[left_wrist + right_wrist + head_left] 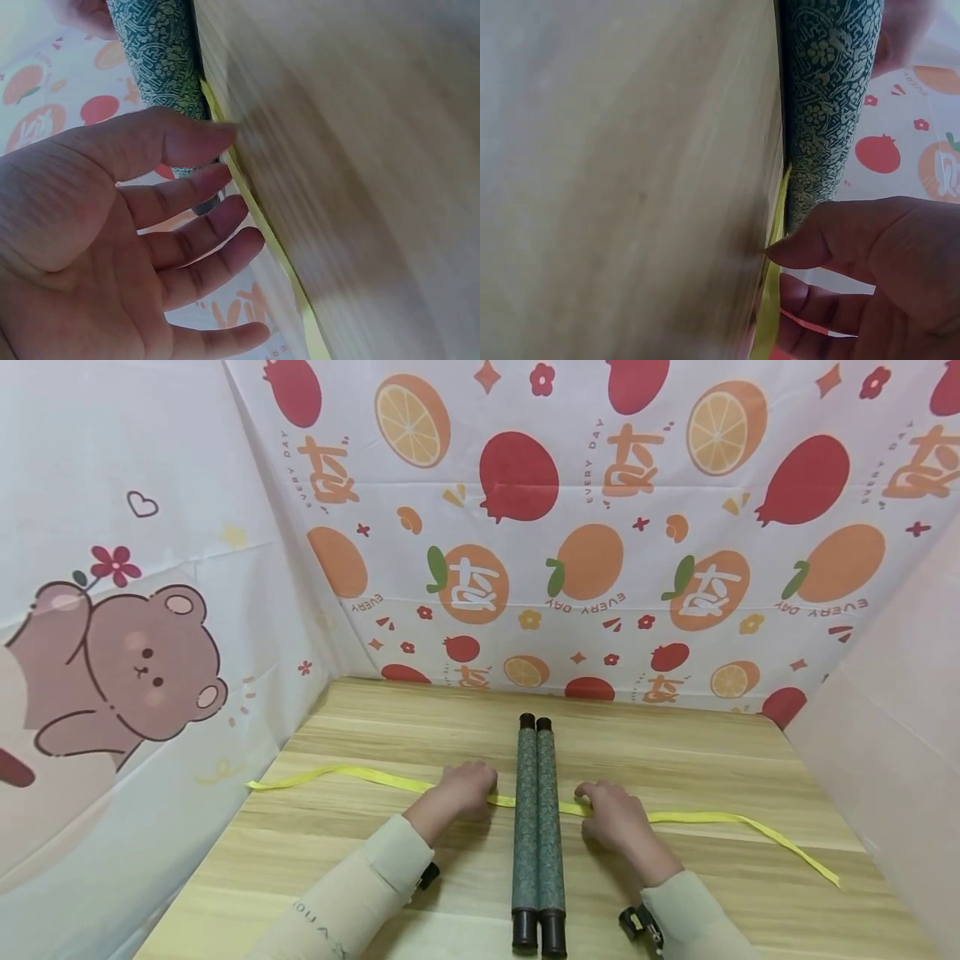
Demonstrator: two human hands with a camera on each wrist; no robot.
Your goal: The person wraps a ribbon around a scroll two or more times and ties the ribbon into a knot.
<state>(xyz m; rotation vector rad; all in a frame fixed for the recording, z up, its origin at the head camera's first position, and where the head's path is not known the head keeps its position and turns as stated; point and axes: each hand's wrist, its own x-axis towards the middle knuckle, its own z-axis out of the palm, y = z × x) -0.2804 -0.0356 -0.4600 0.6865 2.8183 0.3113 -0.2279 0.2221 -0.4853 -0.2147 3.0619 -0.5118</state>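
A scroll [538, 827] in green floral cloth, with dark end knobs, lies as two rolls side by side, pointing away from me. Crossing beneath both rolls is a yellow ribbon [712, 817], its ends spread out to either side. My left hand [467, 787] is just left of the rolls, its thumb and fingertips at the ribbon [274, 244] and its fingers loosely bent. On the other side, my right hand [617, 814] has its thumb and fingertips at the ribbon [769, 315] near the scroll [825, 105]. Whether either hand touches the ribbon is unclear.
The wood-grain table [420, 727] holds everything. A fruit-print cloth [525, 560] hangs behind it, a bear-print cloth [157, 760] on the left and a pale cloth [892, 727] on the right. Each wrist carries a small black device.
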